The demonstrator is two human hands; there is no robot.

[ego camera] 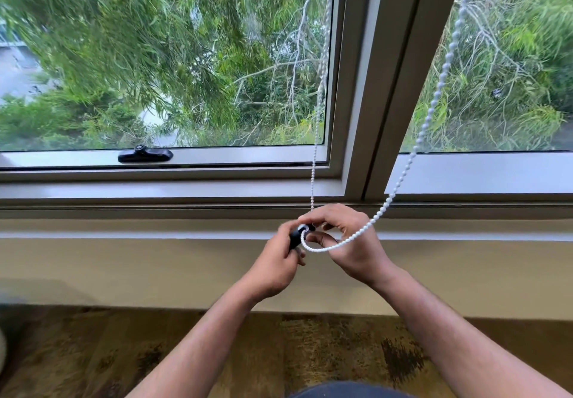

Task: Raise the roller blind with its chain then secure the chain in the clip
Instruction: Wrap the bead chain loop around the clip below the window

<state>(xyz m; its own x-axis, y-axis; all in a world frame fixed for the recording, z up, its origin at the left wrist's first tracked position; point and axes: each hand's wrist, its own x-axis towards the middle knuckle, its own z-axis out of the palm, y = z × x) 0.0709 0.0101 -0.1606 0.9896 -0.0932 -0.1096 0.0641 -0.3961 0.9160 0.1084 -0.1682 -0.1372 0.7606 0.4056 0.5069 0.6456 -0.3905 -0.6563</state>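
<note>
A white beaded chain (434, 106) hangs from above in two strands in front of the window and loops at the bottom just below the sill. My left hand (277, 261) grips a small black clip (294, 238) at the loop's left end. My right hand (347, 239) pinches the chain where it enters the clip, with the loop (322, 248) curving under its fingers. The roller blind itself is out of view above the frame; the glass is uncovered.
A grey window frame (366, 87) with a vertical mullion stands behind the chain. A black window latch (145, 154) sits on the lower sash at left. Below are a beige wall and a patterned brown carpet (217, 351).
</note>
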